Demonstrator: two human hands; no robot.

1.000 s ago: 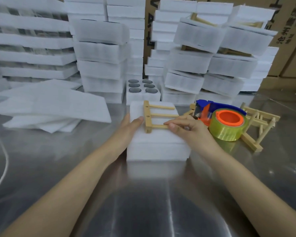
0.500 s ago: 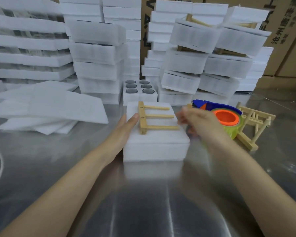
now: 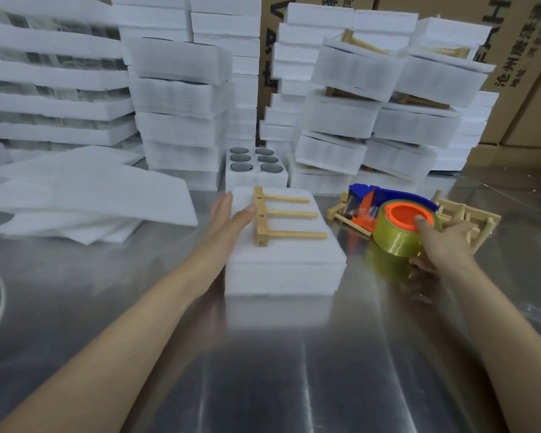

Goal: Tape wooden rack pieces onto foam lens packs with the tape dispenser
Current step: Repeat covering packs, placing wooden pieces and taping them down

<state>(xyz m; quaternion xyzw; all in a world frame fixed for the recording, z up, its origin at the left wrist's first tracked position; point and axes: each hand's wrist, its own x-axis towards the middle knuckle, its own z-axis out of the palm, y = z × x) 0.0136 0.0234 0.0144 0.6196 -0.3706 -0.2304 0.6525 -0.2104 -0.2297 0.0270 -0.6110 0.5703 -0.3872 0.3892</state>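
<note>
A white foam lens pack lies on the metal table in front of me. A wooden rack piece with three prongs pointing right rests on its top. My left hand lies against the pack's left side, thumb touching the rack's crossbar. To the right sits the tape dispenser, blue and orange with a yellowish tape roll. My right hand grips the roll, thumb at the orange core.
More wooden rack pieces lie behind the dispenser. An open foam pack with dark lenses stands behind the near pack. Stacks of foam packs fill the back; loose foam sheets lie at left. Cardboard boxes stand at far right.
My right hand left the rack piece, moved right and took hold of the tape roll on the dispenser. My left hand stayed at the pack's left side.
</note>
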